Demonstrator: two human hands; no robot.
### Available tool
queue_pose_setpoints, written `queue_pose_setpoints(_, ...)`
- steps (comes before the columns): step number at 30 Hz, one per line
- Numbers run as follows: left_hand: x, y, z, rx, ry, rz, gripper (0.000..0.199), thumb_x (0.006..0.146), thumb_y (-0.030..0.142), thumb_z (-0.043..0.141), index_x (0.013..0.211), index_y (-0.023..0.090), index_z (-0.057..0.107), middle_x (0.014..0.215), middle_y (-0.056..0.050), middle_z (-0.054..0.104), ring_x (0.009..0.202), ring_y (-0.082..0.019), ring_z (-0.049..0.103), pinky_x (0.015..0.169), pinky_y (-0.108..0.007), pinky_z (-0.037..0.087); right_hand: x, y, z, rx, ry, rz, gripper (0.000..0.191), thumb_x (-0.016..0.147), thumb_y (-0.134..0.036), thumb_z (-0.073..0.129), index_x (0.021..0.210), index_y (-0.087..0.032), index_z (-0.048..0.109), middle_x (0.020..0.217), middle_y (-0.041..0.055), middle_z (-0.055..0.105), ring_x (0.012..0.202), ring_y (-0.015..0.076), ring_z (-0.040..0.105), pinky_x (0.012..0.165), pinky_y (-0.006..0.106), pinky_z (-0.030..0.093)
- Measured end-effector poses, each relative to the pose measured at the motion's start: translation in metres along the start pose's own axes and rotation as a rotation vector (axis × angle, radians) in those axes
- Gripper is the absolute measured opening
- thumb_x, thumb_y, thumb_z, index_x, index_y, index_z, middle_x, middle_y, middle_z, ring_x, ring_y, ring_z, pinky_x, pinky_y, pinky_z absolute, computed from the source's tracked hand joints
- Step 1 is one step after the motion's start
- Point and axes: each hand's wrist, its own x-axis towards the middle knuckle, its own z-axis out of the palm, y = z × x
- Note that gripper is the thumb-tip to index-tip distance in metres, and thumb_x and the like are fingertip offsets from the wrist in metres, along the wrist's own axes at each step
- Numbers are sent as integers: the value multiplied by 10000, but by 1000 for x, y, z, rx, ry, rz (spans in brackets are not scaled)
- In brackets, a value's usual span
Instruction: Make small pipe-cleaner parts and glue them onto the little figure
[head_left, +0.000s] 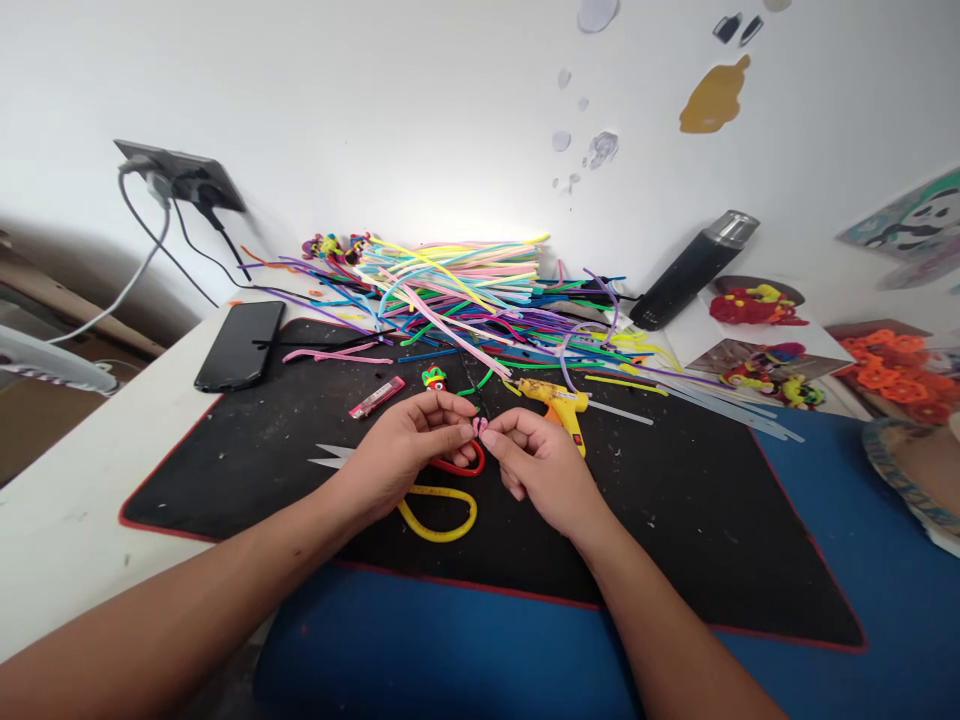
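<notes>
Between the fingertips of both hands is a short bent piece of pink pipe cleaner (480,427). My left hand (411,440) pinches its left side, and my right hand (541,462) pinches the right side. Under the left hand lie scissors (439,515) with one yellow and one red handle loop, their blades pointing left. Just behind the right hand rests a yellow glue gun (553,394). A small red figure with a green and yellow top (435,380) is beyond the left hand, partly covered by it.
A black mat (675,530) with red edging covers the work surface. Many coloured pipe cleaners (457,275) are heaped by the wall. A phone (240,345) lies left, a red-and-white packet (377,397) nearer. Clear glue sticks (731,410) and a black flask (694,270) are right.
</notes>
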Motion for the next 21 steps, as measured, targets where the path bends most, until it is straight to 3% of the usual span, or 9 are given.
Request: queue_pose_setpoints(21, -1, 0, 0, -22, -13, -9, 401, 678, 324, 987, 947, 147, 747, 815, -2, 728, 668, -126, 715, 622, -217, 588, -1, 2, 0, -9, -10, -4, 292, 922, -484, 731, 896, -203, 657, 579, -75, 545, 406, 71, 432, 423, 227, 314)
